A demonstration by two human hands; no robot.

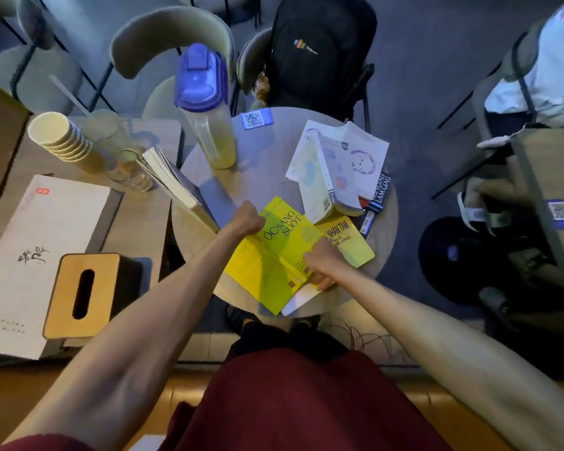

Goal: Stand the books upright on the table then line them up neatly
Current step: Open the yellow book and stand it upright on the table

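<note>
Head view: round table (267, 170) with books scattered on it. Lime-green book (274, 255) lies tilted at the near edge, cover up, its near corner hanging past the rim. Left hand (248, 219) is curled on the book's far left edge and grips it. Right hand (321, 265) is curled round its right edge, thumb on the cover, fingertips tucked under. Yellow book (355, 247) lies flat just right of it, partly under the lime one. Pale book (334, 172) stands half open on the far right, over a dark book (381, 190) lying flat. Another book (173, 180) leans at the table's left rim, page edges showing. Bottle with blue lid (205, 92) stands at the far side, with a QR card (256, 119) beside it. On the side table to the left: a stack of paper cups (62, 138), a glass (124, 157), a wooden tissue box (82, 294). A black backpack (319, 50) sits on a chair behind.
</note>
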